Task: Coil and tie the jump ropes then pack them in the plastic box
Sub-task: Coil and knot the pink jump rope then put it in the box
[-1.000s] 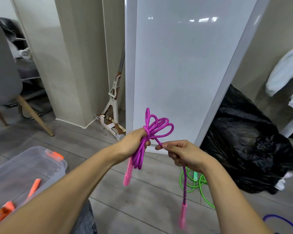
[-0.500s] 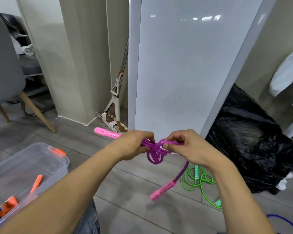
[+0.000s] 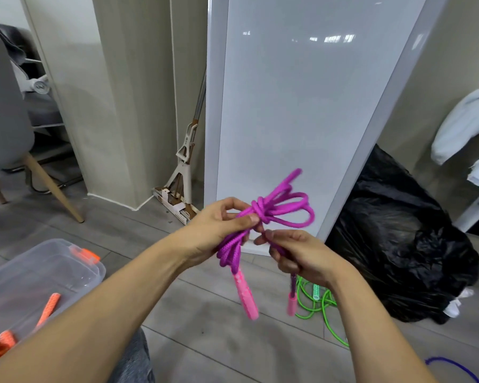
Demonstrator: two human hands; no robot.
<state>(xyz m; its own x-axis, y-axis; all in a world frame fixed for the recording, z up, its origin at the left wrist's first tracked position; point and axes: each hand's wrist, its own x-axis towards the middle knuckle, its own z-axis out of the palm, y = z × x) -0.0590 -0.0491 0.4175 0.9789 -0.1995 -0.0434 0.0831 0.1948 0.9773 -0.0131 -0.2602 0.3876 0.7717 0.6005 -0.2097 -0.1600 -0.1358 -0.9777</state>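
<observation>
Lower left: clear plastic box [image 3: 53, 261], orange jump rope [image 3: 49, 308] inside.
Centre: left hand [image 3: 219, 225], fingers curled round the coiled magenta jump rope [image 3: 282, 205] just below its knot; loops fan up to the right, pink handle [image 3: 245, 297] hanging beneath.
Right of centre: right hand [image 3: 302, 255], pinching the rope's free tail under the knot; second handle [image 3: 291, 304] dangling below.
Floor beyond: green jump rope [image 3: 313, 305].
Right: black rubbish bag [image 3: 398, 244].

We observe a white panel [image 3: 302, 120] propped upright, a mop [image 3: 187, 153] beside it, a black bag [image 3: 398, 244] on the floor [image 3: 205, 341], and a grey chair [image 3: 3, 120].
</observation>
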